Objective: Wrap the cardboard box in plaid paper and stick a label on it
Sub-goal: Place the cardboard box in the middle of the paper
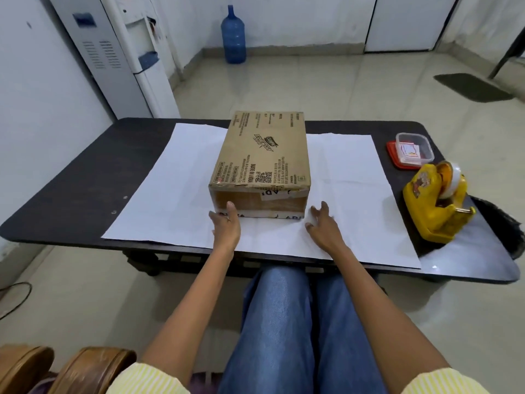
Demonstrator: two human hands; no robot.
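Low in the centre of the frame, both arms reach over the person's jeans to the dark table. The left hand lies flat on the white sheet of paper, fingers straight and holding nothing, tips touching the near face of the cardboard box. The right hand is spread loosely and empty, just beside the box's near right corner. The box stands mid-frame on the paper. At right are a yellow tape dispenser and, beyond it, a plastic container. A blue water bottle stands at the upper centre.
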